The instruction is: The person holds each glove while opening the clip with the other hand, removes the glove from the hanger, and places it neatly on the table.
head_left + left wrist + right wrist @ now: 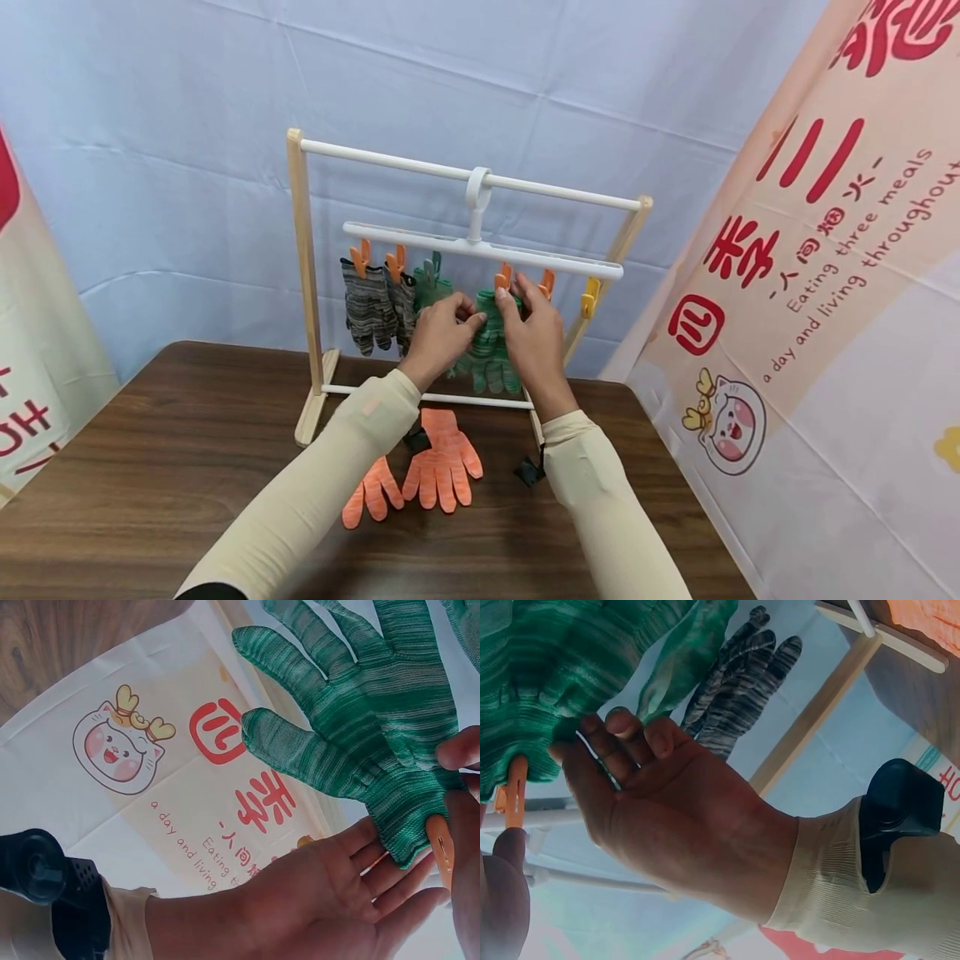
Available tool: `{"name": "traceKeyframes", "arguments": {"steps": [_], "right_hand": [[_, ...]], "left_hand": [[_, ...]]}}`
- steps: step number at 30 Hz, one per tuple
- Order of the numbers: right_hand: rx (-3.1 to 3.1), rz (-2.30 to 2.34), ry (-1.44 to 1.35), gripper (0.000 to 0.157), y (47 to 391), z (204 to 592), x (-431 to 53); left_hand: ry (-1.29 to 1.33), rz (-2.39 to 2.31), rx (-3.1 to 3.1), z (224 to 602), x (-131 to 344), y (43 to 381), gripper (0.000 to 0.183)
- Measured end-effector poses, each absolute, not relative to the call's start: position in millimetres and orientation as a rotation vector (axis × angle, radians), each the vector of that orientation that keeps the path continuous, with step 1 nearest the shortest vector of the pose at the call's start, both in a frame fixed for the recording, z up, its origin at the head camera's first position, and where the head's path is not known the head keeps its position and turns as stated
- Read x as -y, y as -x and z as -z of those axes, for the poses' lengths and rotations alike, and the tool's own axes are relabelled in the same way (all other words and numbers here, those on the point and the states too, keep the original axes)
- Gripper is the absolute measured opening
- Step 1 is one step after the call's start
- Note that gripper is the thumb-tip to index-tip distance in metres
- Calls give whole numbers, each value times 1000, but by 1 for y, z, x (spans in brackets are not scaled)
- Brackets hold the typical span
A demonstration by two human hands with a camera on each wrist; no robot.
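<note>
While left hand [444, 338] pinches a green glove [491, 333] by its cuff [409, 838], right hand [536, 343] holds its orange clip [502, 277] below the hanger [420, 241]; orange gloves [446, 465] lie on worktop [120, 467].

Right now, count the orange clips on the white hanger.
4: one orange clip and another on grey striped gloves, a third on a green glove, the fourth between that and the yellow clip. More may be hidden.

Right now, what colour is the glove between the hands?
Streaky green glove, clearest in the left wrist view.
</note>
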State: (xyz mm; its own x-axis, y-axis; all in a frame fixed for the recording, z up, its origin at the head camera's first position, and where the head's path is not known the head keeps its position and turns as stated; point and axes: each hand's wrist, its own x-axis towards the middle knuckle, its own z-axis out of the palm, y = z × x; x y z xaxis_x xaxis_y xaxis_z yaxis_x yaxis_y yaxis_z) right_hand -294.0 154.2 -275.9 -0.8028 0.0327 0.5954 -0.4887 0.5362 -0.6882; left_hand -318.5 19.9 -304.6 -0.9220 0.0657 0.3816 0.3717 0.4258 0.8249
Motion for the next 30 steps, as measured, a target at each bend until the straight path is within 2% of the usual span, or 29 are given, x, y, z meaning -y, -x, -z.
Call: {"name": "traceKeyframes", "arguments": {"steps": [12,30], "right_hand": [[2213,-1237,-277,43,294,268,-149],[2236,-1285,-234,46,300,262,-142]], "left_hand": [[387,1529,2369,303,-22,316,15],[411,1469,2391,302,-17,319,13]]}}
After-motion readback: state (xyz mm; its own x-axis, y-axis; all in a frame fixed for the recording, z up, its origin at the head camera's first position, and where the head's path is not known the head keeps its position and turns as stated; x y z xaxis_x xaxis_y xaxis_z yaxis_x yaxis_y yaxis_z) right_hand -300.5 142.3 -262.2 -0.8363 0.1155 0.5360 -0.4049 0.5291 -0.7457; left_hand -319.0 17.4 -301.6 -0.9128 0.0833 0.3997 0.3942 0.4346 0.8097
